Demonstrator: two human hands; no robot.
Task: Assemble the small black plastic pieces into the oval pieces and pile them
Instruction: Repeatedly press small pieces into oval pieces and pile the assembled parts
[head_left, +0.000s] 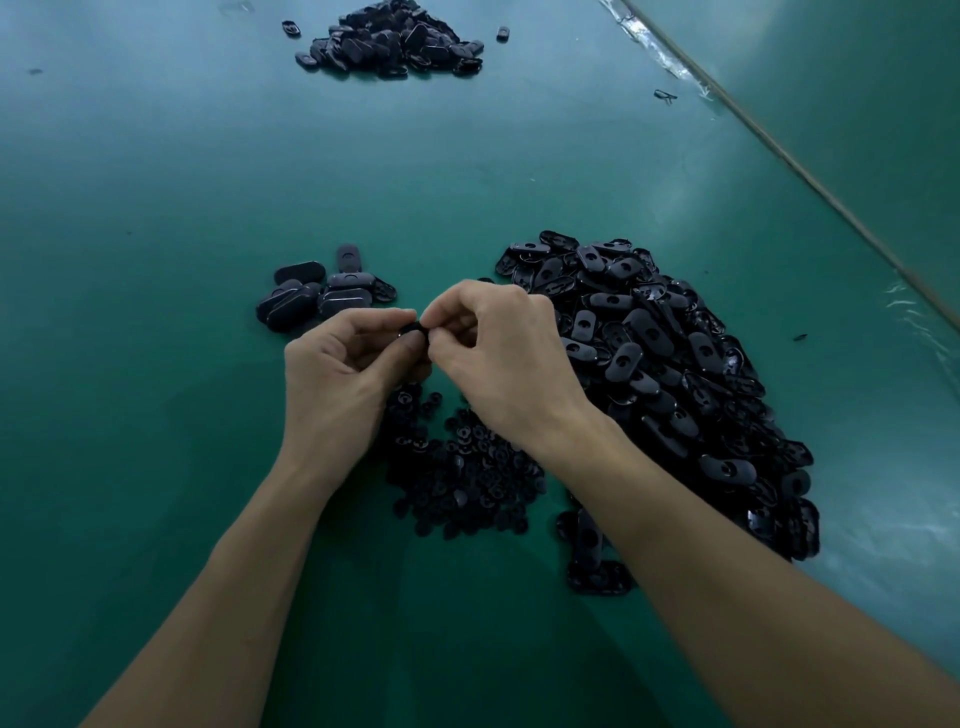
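The left hand (337, 374) and right hand (498, 358) are pinching a mostly hidden black piece (413, 330) fingertip to fingertip above the small black plastic pieces (462, 467), probably fitting it. The next move is calling for a firm press, then placing it on the finished stack (317, 296).

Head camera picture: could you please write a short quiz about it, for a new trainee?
1. True or false: the left hand and the right hand pinch one black piece between them.
2. On which side of the hands lies the big pile of oval pieces? A) right B) left C) directly under them
3. Fill in: the heap of small pieces, under the wrists, lies on a table of ___ colour.
Key: 1 true; 2 A; 3 green.
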